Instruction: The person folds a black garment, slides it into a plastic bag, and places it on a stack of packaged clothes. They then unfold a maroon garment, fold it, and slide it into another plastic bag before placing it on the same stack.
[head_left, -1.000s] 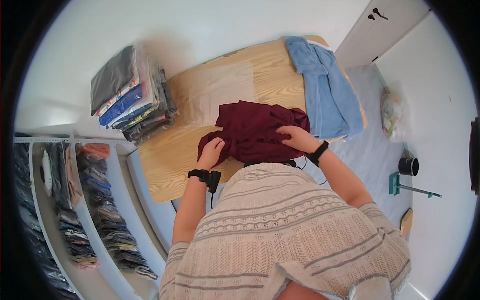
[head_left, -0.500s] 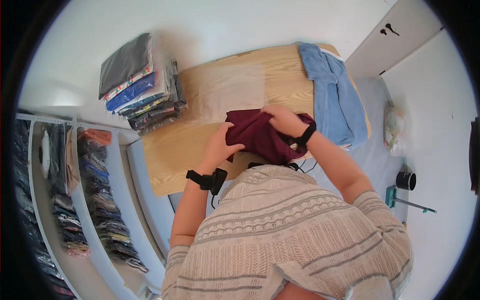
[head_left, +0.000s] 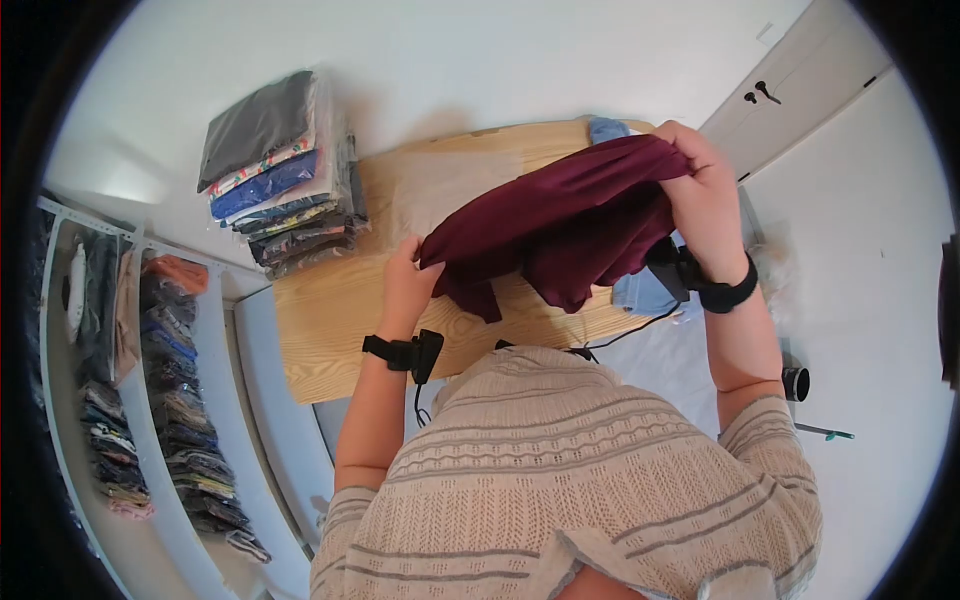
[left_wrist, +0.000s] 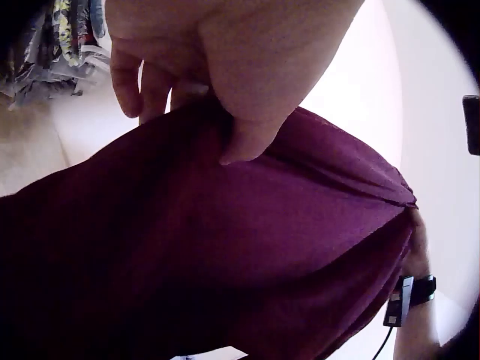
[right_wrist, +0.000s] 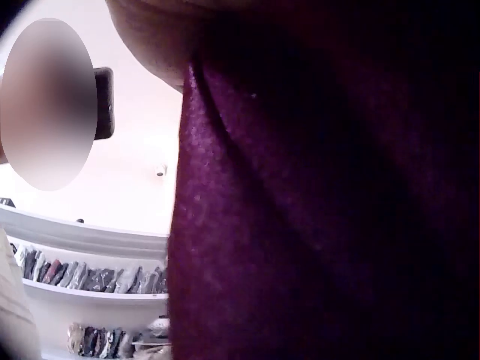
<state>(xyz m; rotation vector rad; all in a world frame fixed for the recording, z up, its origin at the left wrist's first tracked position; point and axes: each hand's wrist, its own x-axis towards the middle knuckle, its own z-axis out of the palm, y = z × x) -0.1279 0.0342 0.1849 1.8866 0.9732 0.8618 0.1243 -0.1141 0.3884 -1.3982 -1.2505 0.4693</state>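
A dark maroon garment [head_left: 560,225] hangs stretched between both hands above the wooden table [head_left: 330,340]. My left hand [head_left: 408,285] pinches its left end between thumb and fingers; in the left wrist view that hand [left_wrist: 232,67] grips the upper edge from above. At the other end my right hand [head_left: 705,195] is raised higher and holds a bunched part of the cloth. The garment [right_wrist: 300,225] fills most of the right wrist view, hiding the right fingertips there. Its lower folds droop toward the table.
A tall stack of bagged folded clothes [head_left: 285,180] stands at the table's back left. A clear plastic bag [head_left: 425,185] lies flat behind the garment. Blue clothing [head_left: 640,293] shows partly at the right end. Shelves of bagged clothes [head_left: 190,400] line the left side.
The maroon garment was bunched low on the table and is now lifted and spread. My right hand has moved up and to the right with its end; the left hand has shifted slightly left.
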